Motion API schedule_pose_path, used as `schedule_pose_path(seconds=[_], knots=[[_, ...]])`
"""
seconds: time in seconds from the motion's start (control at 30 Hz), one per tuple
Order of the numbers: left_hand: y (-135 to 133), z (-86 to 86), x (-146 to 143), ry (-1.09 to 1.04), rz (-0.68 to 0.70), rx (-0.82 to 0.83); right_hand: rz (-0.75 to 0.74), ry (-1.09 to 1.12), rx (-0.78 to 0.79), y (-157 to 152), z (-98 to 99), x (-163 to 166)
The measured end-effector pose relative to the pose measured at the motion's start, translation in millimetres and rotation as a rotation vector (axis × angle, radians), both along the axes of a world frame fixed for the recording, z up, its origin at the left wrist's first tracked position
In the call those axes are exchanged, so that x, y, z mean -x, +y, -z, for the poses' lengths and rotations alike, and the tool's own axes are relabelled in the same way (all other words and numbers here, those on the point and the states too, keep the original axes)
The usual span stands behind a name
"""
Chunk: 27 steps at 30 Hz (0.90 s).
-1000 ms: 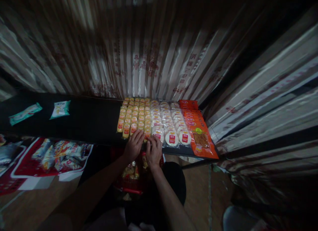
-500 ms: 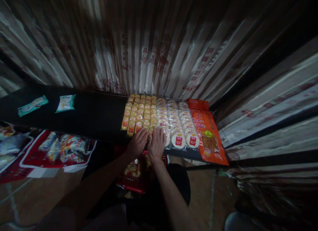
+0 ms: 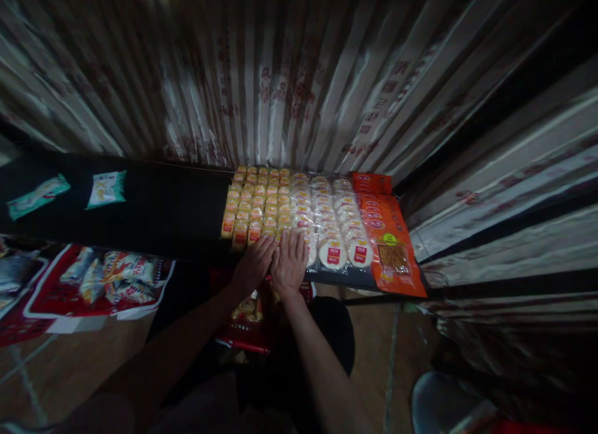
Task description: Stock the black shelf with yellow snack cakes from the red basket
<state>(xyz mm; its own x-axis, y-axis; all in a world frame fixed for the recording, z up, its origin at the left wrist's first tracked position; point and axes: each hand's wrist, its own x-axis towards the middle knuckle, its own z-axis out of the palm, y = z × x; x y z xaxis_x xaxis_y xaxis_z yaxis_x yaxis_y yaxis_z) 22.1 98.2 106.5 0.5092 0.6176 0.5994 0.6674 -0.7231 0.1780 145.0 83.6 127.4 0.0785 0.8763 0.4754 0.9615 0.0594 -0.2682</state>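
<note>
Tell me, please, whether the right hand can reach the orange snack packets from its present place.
Likely yes: only low rows of clear-wrapped round white snacks lie between the right hand and the orange snack packets, with no tall obstacle visible.

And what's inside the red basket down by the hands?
In the red basket there are shiny gold-looking packets. The left hand and right hand block part of the view, and whatever lies underneath those packets is hidden.

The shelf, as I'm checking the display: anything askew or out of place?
Two green packets lie slanted at the left, well apart from the close rows of yellow packs and white packs. No spill shows.
</note>
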Motion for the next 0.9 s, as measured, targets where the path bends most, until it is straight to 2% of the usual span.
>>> schedule_pose_path(seconds=[0.3,0.5,0.9], knots=[[-1.9,-4.0,3.5,-0.046,0.042,-0.030,0.064,0.044,-0.092,-20.7,-4.1,-4.2],[-5.2,-13.1,2.9,0.033,0.047,0.009,0.095,0.043,-0.034,-41.6,6.2,-16.4],[-5.2,-12.0,2.9,0.076,0.020,0.035,0.053,0.043,-0.030,-34.5,10.2,-27.0]])
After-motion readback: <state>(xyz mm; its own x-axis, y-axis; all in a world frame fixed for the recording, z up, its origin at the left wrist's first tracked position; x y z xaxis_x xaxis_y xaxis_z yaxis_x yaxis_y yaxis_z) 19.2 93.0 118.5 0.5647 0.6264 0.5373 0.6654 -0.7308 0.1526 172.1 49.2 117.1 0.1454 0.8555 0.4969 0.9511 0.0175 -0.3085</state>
